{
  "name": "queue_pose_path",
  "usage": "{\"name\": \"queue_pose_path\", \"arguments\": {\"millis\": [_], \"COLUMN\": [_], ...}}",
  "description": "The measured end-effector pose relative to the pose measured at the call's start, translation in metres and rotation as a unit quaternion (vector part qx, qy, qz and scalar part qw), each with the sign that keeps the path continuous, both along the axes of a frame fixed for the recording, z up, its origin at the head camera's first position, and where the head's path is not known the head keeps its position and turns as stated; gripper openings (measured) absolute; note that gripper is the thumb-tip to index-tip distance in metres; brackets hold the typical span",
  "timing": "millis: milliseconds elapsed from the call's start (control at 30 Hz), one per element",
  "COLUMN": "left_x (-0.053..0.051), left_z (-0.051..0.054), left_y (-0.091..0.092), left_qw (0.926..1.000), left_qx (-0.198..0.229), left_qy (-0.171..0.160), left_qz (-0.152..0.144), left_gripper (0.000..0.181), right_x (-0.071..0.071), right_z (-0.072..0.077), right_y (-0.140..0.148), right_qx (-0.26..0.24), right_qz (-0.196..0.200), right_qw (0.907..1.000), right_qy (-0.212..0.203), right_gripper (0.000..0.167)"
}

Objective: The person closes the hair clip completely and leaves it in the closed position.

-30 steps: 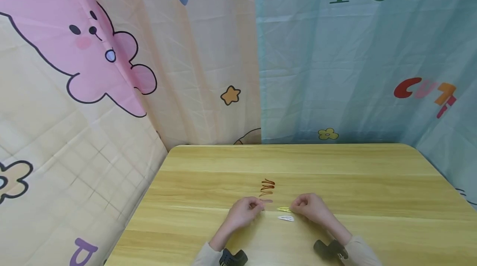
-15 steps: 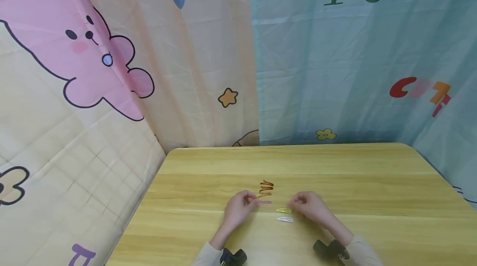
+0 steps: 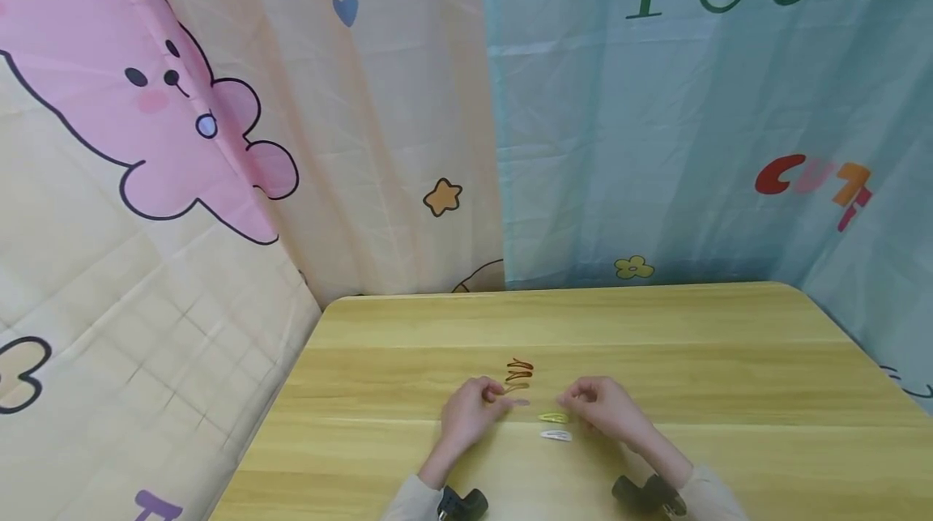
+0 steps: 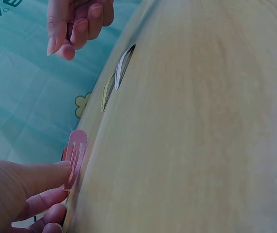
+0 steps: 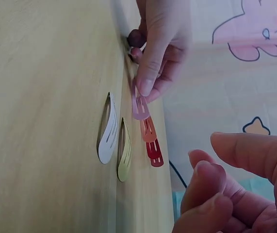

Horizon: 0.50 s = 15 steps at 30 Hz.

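My left hand (image 3: pixel 466 414) pinches a pink snap hair clip (image 4: pixel 78 145) between thumb and fingers, at the near end of a column of clips. Beyond it in that column lie an orange clip (image 5: pixel 149 130) and red clips (image 5: pixel 155 155), partly overlapped in the right wrist view. A yellow hair clip (image 3: pixel 554 417) and a white hair clip (image 3: pixel 556 436) lie to the right, one before the other. Just beyond the yellow clip hovers my right hand (image 3: pixel 607 409), its fingers loosely bent and thumb apart from them, holding nothing.
The wooden table (image 3: pixel 692 359) spreads around the clips on every side. Printed curtains (image 3: pixel 408 100) hang behind its far edge and along the left side. A dark wrist camera mount (image 3: pixel 462 503) sits on each forearm.
My right fingertips, earlier at the yellow clip's right end, are now apart from it and a little farther up. My left hand keeps its pinch on the pink clip. The head view tilts slightly.
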<state>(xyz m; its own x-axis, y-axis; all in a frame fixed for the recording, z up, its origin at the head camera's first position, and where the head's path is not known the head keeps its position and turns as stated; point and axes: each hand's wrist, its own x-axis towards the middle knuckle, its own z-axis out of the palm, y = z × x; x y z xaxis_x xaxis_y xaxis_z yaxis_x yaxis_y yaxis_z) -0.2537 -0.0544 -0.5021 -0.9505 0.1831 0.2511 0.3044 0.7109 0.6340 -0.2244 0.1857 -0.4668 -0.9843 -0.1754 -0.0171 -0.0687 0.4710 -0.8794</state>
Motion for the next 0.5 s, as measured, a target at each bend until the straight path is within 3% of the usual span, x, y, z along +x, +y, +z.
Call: {"name": "queue_pose_path", "arguments": {"millis": [267, 500], "left_x": [0.0008, 0.0019], "left_z": [-0.0023, -0.0017], "left_y": [0.0014, 0.0015], "left_qw": [0.9998, 0.9996], "left_qx": [-0.012, -0.021], "left_qy": [0.012, 0.010], "left_qz": [0.008, 0.014], "left_gripper": [0.030, 0.025], "right_x": [0.0001, -0.0011], "right_z": [-0.0005, -0.0023], "right_y": [-0.0002, -0.0001], "right_qx": [-0.006, 0.001], "right_qz": [0.005, 0.007], "right_qw": [1.0000, 1.0000], "right_qy": [0.000, 0.006], "right_gripper": [0.027, 0.026]}}
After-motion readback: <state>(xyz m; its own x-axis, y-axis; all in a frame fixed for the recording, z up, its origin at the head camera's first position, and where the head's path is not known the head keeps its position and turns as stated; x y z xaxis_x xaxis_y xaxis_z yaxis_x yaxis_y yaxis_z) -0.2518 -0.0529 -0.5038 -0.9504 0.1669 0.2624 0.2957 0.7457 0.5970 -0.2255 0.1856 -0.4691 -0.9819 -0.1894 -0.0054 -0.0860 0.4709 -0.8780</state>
